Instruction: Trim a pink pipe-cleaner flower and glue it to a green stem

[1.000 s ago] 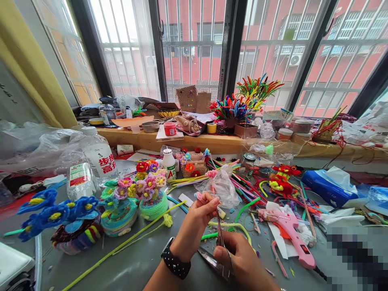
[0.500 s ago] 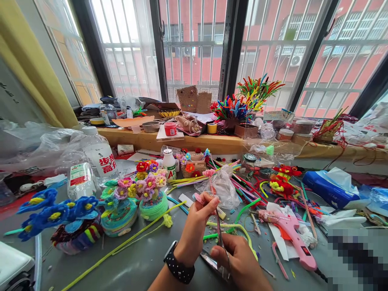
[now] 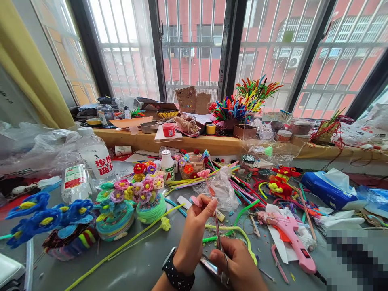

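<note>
Head view: a pink flower [image 3: 203, 173] is held up above the left hand [image 3: 194, 226] — its stem [image 3: 209, 188] pinched between thumb and fingers — in front of crumpled clear plastic [image 3: 228, 189]. Scissors [image 3: 218, 233] are gripped by the right hand [image 3: 239, 262], blades pointed up beside the left thumb; whether the stem is touched cannot be told.

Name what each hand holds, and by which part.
Left hand: fuzzy pink flower, by its thin stem. Right hand: silver metal scissors, by the handles.
</note>
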Demonstrator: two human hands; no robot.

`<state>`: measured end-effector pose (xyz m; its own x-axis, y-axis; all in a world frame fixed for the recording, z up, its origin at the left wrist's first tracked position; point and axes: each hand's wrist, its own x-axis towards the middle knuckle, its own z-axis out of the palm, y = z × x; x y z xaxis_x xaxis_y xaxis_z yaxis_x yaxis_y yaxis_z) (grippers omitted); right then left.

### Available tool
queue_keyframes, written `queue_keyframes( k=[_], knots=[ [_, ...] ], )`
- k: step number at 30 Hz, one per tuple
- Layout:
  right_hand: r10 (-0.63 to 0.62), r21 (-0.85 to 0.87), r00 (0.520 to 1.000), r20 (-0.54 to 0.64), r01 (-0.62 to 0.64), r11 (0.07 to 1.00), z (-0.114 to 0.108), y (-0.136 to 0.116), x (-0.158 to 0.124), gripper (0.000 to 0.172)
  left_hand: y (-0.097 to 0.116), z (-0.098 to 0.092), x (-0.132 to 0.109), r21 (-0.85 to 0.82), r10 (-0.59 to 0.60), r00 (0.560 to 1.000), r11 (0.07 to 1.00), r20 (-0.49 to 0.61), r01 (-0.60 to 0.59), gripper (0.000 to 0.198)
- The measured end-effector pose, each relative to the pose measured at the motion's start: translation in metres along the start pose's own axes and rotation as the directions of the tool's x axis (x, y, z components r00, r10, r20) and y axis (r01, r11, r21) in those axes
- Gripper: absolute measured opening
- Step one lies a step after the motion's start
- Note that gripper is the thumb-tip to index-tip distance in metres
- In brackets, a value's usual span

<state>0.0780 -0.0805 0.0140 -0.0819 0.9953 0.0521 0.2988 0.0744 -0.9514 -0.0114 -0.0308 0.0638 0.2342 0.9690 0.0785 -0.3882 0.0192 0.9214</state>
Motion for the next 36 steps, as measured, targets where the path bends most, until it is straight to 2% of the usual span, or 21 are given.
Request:
queue_keyframes(
  k=[6, 12, 18, 21, 27, 36],
  knots=[
    [0.008, 0.066, 1.0, -0.021, -0.006, 0.998, -0.001, -0.003, 0.0, 0.058, 0.004, -0.001, 0.0, -0.021, 0.004, 1.0, 1.0, 0.021, -0.004, 0.02],
    [-0.004, 0.118, 0.999, -0.051, 0.01, 0.993, -0.016, -0.019, -0.001, 0.056, 0.004, -0.007, 0.007, -0.183, -0.01, 0.997, 0.983, 0.074, 0.024, 0.015],
    [-0.037, 0.073, 0.999, 0.013, 0.036, 0.997, -0.027, -0.027, -0.004, 0.058, 0.005, -0.012, 0.013, -0.293, -0.062, 0.998, 0.954, 0.018, 0.064, 0.011],
    [-0.051, 0.02, 0.997, 0.061, 0.05, 0.999, -0.028, -0.027, -0.004, 0.061, 0.005, -0.013, 0.013, -0.3, -0.074, 0.996, 0.95, 0.049, 0.085, 0.009],
    [-0.076, -0.086, 0.995, 0.061, 0.081, 0.993, -0.031, -0.025, -0.003, 0.063, 0.005, -0.014, 0.012, -0.306, -0.106, 0.989, 0.943, 0.1, 0.132, 0.007],
    [-0.067, -0.14, 0.975, 0.211, 0.098, 0.985, -0.024, -0.017, -0.004, 0.062, 0.009, -0.009, 0.009, -0.173, -0.11, 0.985, 0.976, 0.135, 0.132, 0.014]
  ],
)
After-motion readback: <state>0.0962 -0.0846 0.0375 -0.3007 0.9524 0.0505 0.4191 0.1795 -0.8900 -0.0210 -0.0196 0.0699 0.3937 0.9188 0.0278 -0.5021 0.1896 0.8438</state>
